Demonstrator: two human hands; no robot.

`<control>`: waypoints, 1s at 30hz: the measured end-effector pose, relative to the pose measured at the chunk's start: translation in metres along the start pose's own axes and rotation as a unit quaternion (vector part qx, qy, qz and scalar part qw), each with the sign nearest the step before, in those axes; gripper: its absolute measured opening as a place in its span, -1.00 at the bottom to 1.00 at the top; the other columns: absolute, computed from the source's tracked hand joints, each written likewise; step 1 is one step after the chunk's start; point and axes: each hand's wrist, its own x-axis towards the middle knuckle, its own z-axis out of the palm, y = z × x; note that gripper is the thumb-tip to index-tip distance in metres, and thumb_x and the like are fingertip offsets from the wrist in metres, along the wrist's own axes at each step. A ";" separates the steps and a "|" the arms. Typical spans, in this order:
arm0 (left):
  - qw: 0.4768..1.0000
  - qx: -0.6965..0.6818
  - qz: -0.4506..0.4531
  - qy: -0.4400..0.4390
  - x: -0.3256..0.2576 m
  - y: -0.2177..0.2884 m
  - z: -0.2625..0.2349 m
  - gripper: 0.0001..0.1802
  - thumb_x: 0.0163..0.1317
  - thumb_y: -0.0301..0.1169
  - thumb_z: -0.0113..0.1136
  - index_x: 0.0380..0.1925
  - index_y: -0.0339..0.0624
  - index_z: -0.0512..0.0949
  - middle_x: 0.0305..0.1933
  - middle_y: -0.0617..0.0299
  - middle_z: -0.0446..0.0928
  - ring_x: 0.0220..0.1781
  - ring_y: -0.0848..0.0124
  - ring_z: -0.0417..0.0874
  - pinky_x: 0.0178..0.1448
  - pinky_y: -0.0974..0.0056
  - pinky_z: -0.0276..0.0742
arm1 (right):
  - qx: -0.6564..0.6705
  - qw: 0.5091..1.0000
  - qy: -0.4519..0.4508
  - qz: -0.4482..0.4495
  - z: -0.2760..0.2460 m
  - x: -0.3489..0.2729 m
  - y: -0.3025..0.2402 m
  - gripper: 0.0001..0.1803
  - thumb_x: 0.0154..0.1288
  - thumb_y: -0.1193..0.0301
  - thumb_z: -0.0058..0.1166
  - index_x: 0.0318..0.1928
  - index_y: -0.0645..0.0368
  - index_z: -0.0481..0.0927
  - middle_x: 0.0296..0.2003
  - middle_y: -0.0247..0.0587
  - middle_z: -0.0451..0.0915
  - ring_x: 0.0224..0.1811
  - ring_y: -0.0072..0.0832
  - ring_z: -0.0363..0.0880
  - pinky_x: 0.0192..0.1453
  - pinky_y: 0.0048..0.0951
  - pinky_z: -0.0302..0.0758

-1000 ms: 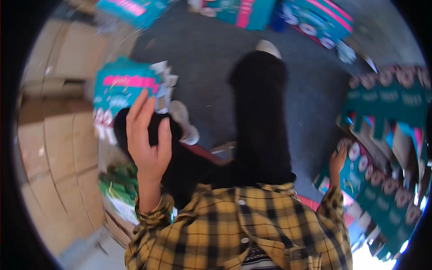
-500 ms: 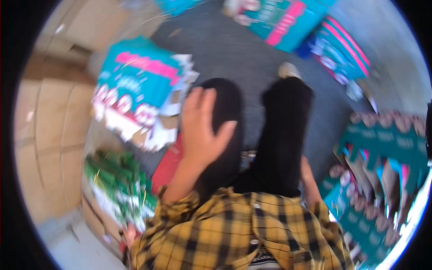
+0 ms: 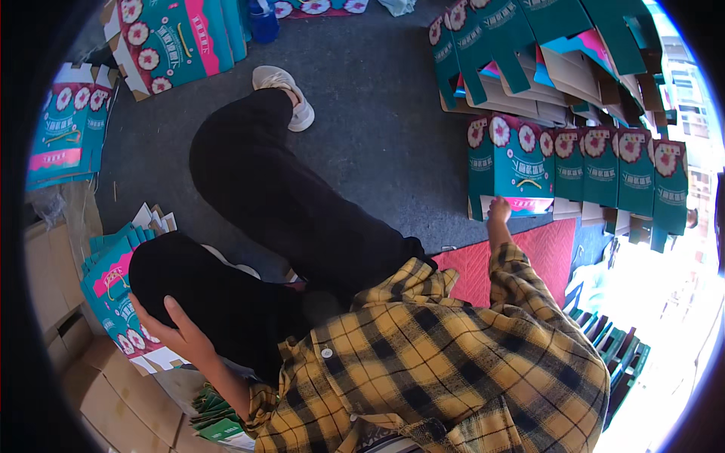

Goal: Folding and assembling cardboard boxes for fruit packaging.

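Observation:
My right hand reaches out to the right, its fingers curled at the lower edge of a teal cardboard box with pink trim and round food pictures. That box stands at the near end of a row of matching boxes. My left hand rests by my bent knee with thumb and fingers apart, holding nothing visible. Just beyond it leans a stack of flat teal cartons, partly hidden behind my knee.
Folded-open teal cartons are heaped at the far right. More flat cartons stand at the far left. Brown boxes sit at the near left, by green packaging. A red mat lies beside me on the dark floor.
My view and body have turned right. My right hand, low beside my leg before, now reaches to the teal box. My left hand has stayed by my knee, fingers still apart.

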 end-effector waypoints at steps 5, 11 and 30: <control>0.997 0.070 0.017 0.013 0.000 0.008 -0.011 -0.37 0.38 -0.21 -0.03 0.32 -0.40 0.16 0.39 -0.13 0.18 0.44 0.09 0.15 0.48 0.12 -0.03 | 0.244 0.908 0.090 0.327 -0.001 -0.021 -0.041 -0.36 0.14 -0.13 0.15 0.06 0.04 0.42 -0.31 -0.25 0.45 -0.31 -0.33 0.43 0.01 -0.07 0.40; 0.997 0.083 -0.013 0.003 0.002 -0.006 -0.002 -0.33 0.39 -0.15 -0.04 0.32 -0.43 0.14 0.39 -0.17 0.17 0.44 0.05 0.15 0.47 0.13 0.01 | 0.419 0.844 -0.171 0.288 -0.038 -0.005 -0.045 0.09 -0.08 -0.32 0.22 0.32 0.05 0.14 0.26 -0.02 0.19 0.21 -0.08 0.24 0.13 0.13 0.28; 0.973 0.217 0.084 -0.015 0.040 0.009 -0.015 -0.34 0.29 -0.19 0.14 0.27 -0.36 0.25 0.38 -0.24 0.14 0.43 -0.05 0.14 0.45 0.02 0.02 | 0.468 0.792 -0.140 0.366 -0.053 -0.006 -0.077 -0.23 0.07 -0.16 0.24 0.21 -0.06 0.37 0.14 -0.26 0.46 0.17 -0.23 0.39 0.22 0.02 0.33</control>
